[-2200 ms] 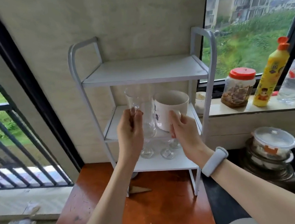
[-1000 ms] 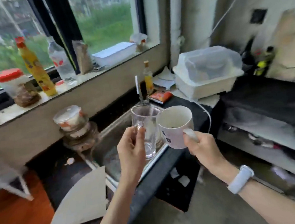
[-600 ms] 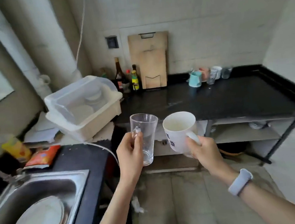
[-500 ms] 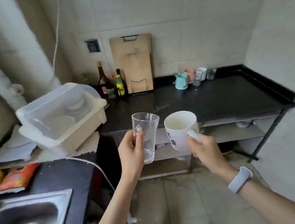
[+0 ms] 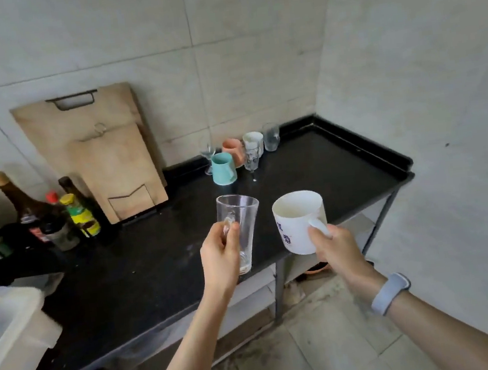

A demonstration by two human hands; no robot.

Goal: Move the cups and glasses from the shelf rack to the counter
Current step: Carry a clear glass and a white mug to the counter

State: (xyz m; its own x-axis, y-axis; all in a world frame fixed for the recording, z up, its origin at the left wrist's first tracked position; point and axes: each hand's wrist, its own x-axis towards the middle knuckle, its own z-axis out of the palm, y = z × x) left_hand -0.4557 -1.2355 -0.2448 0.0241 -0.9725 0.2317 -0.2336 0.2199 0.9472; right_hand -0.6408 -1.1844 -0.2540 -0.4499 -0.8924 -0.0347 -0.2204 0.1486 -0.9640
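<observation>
My left hand grips a clear glass mug by its handle, upright in the air over the front edge of the black counter. Beside it, my right hand holds a white mug with blue lettering by its handle, also above the counter's front edge. At the counter's back stand several cups and glasses: a teal cup, an orange cup, a white cup, a wine glass and a clear tumbler. The shelf rack is out of view.
Two wooden cutting boards lean on the tiled wall. Sauce bottles crowd the counter's left. A white plastic bin sits at the lower left. A wall closes the right side; an open shelf lies under the counter.
I have turned from the white rack past the sink and come up to the black counter. Both hands still carry the glass mug and white mug, now over the counter's front edge.
</observation>
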